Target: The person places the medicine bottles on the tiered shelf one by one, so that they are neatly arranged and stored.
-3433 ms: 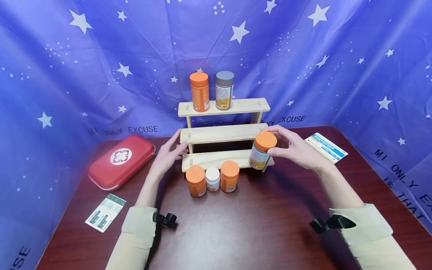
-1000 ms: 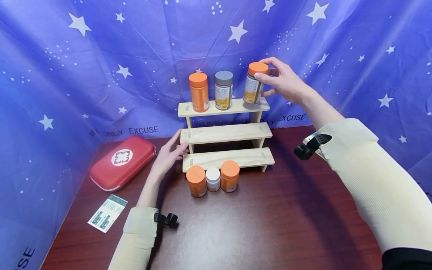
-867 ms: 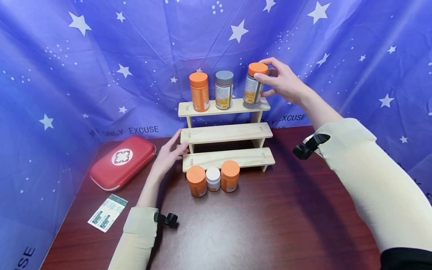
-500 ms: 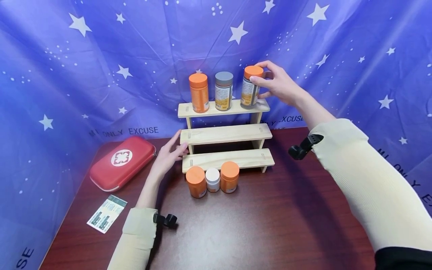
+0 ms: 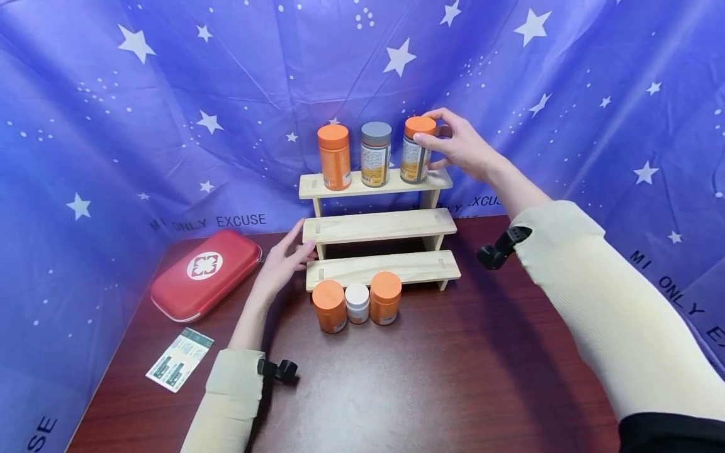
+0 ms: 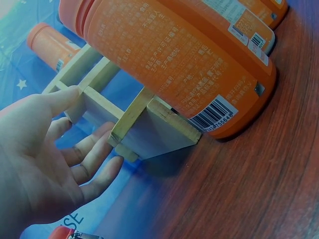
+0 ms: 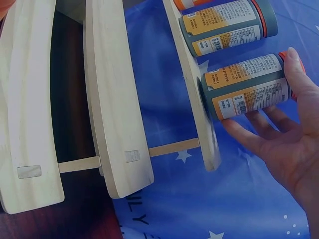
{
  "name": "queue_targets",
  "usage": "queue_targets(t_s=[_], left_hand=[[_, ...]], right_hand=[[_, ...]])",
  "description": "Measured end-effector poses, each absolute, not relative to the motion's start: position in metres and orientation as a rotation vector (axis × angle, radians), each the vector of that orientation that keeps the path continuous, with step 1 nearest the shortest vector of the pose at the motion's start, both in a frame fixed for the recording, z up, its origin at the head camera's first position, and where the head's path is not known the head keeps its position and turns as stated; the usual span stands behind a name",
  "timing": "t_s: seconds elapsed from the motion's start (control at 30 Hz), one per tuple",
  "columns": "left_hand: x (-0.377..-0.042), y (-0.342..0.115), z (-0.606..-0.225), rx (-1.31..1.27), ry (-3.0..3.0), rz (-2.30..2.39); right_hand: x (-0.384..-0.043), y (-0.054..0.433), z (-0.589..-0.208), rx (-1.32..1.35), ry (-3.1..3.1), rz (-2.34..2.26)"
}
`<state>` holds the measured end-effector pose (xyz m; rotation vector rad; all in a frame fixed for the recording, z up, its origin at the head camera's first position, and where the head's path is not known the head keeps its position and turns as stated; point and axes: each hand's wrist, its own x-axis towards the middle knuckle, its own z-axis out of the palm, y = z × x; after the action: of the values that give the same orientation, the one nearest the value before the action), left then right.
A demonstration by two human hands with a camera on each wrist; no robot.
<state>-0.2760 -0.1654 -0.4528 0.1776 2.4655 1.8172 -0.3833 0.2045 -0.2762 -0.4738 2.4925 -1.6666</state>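
Looks half done on three-tier pale wooden rack (image 5: 379,224): three up, three apparently left.
Resting left hand (image 5: 279,264), fingers relaxed, at rack's left end. Gripping upright orange-lidded, white-and-yellow-labelled grey cylindrical jar (image 5: 411,158) with right hand (image 5: 461,146), right part of rack's top tier. Also up: orange cylindrical jar (image 5: 335,161), grey-lidded grey jar (image 5: 376,157). In front of rack: two orange cylindrical jars (image 5: 329,308) (image 5: 385,301), small white plastic bottle (image 5: 357,304).

Orange-capped grey jar (image 5: 415,160), upright; atop three-tier wooden rack (image 5: 379,225)
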Motion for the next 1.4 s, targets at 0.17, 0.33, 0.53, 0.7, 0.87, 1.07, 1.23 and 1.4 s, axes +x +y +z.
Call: queue_targets(t_s=[0.17,0.33,0.53,0.7,0.87,1.07,1.23,1.4], left_hand=[[-0.277,-0.165,-0.454,0.175,2.471,1.808],[-0.276,-0.165,-0.452,0.182,2.490,1.794],[-0.277,-0.166,-0.454,0.184,2.488,1.796],[-0.277,-0.165,-0.454,0.187,2.482,1.799],[-0.276,-0.165,-0.455,0.179,2.483,1.796],[-0.278,-0.164,-0.452,0.171,2.505,1.777],[-0.277,-0.165,-0.452,0.167,2.513,1.764],[-0.278,-0.165,-0.452,0.165,2.514,1.770]], right_hand=[[-0.384,0.204,-0.279,-0.467,2.477,-1.682],[-0.384,0.205,-0.281,-0.481,2.487,-1.693],[-0.384,0.205,-0.282,-0.493,2.510,-1.672],[-0.383,0.206,-0.284,-0.487,2.525,-1.655],[-0.383,0.205,-0.286,-0.478,2.512,-1.671],[-0.382,0.204,-0.287,-0.416,2.544,-1.651],[-0.381,0.205,-0.293,-0.383,2.553,-1.647],[-0.379,0.205,-0.295,-0.374,2.530,-1.686]])
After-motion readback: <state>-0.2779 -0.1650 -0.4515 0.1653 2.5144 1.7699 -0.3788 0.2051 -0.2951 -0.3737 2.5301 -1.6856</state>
